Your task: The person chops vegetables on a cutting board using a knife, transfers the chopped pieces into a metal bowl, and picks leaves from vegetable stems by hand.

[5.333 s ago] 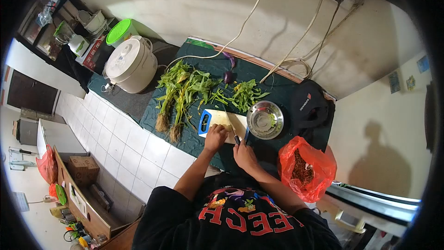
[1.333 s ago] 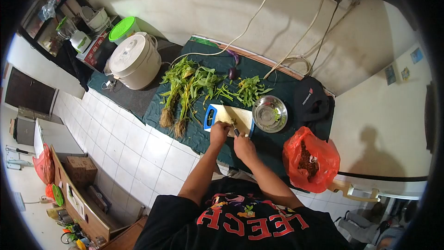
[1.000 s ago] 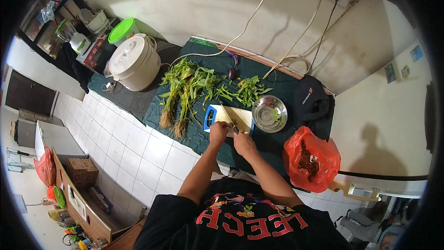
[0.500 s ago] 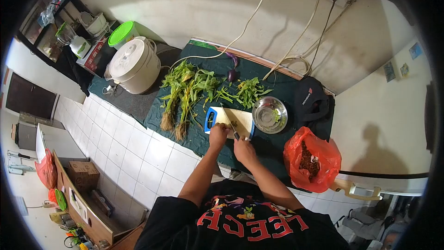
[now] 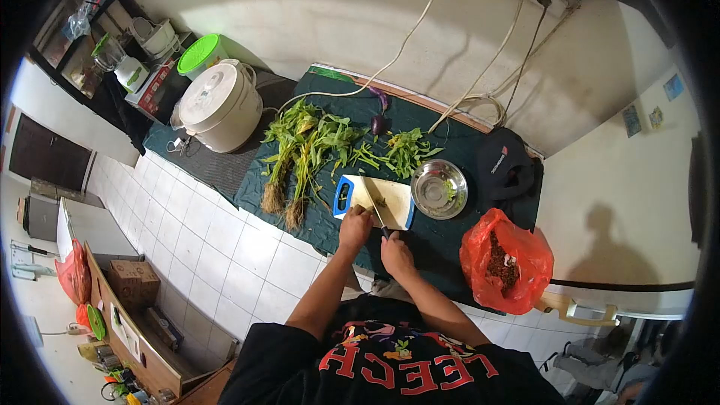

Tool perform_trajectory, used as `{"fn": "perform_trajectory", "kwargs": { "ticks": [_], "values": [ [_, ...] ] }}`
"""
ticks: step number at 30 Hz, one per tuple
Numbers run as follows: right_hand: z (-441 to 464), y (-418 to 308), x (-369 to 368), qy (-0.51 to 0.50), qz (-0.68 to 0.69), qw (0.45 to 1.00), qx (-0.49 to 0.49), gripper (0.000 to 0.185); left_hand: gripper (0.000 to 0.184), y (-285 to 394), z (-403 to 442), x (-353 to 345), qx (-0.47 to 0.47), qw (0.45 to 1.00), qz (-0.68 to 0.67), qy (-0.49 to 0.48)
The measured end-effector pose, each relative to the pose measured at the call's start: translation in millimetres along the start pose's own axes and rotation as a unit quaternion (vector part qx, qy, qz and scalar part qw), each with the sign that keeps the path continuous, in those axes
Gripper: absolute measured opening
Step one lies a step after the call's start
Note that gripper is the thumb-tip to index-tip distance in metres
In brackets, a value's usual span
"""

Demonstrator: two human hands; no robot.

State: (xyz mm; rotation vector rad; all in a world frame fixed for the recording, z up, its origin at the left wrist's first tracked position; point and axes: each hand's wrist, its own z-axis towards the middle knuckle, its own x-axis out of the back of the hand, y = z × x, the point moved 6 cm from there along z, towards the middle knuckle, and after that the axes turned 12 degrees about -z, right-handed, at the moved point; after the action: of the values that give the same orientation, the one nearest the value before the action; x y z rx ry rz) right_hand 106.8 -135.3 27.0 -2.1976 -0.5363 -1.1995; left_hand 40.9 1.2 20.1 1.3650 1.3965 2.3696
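Note:
My right hand (image 5: 397, 255) is closed round the dark handle of a knife (image 5: 376, 206). Its blade reaches over a white cutting board (image 5: 401, 193) with blue ends. On the board's near left edge rests my left hand (image 5: 355, 229), fingers curled; what they hold, if anything, is hidden. Small dark green scraps (image 5: 381, 201) lie beside the blade. A steel bowl (image 5: 439, 210) with some green pieces inside stands right of the board. Behind it lie cut leaves (image 5: 409, 151), and to the left, leafy greens with roots (image 5: 307, 139).
An eggplant (image 5: 377, 121) lies near the wall. At the right are a black cap (image 5: 501, 161) and a red plastic bag (image 5: 480, 255) with brown contents. A white rice cooker (image 5: 217, 109) stands at the left. Cords (image 5: 360, 91) trail from the wall sockets onto the table.
My right hand has drawn the knife a little toward my body. My left hand has stayed nearly in place at the board's edge.

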Motion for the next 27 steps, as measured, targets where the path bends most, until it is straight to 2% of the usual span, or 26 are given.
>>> {"fn": "perform_trajectory", "kwargs": {
  "ticks": [4, 6, 10, 13, 17, 22, 27],
  "values": [
    [16.8, -8.1, 8.8, 0.021, 0.005, 0.999, 0.03, 0.037, 0.017, -0.2, 1.2, 1.3, -0.001, 1.0, -0.004, -0.006],
    [20.8, -15.4, 21.9, 0.074, -0.03, 0.995, 0.067, 0.037, 0.017, -3.7, 0.7, -1.1, 0.037, 0.999, -0.003, -0.023],
    [5.7, -9.2, 14.4, 0.038, -0.008, 0.998, 0.049, 0.038, 0.019, -5.7, 1.9, -2.7, 0.039, 0.999, 0.01, -0.03],
    [-0.6, 0.5, -3.1, -0.007, -0.002, 1.0, -0.003, 0.037, 0.018, -8.2, 2.5, -2.5, 0.082, 0.996, -0.026, -0.022],
    [13.9, -18.6, 24.5, 0.034, -0.025, 0.999, 0.032, 0.037, 0.016, -16.2, 7.5, 0.8, 0.073, 0.997, -0.038, 0.0],
    [0.6, -18.0, 24.0, 0.02, -0.019, 0.999, 0.028, 0.038, 0.017, -35.1, 11.9, -3.2, 0.199, 0.974, -0.102, -0.03],
    [9.0, -6.3, -4.2, 0.013, 0.009, 0.999, 0.029, 0.037, 0.015, -43.8, 12.7, -7.6, 0.224, 0.968, -0.107, -0.029]
  ]
}}
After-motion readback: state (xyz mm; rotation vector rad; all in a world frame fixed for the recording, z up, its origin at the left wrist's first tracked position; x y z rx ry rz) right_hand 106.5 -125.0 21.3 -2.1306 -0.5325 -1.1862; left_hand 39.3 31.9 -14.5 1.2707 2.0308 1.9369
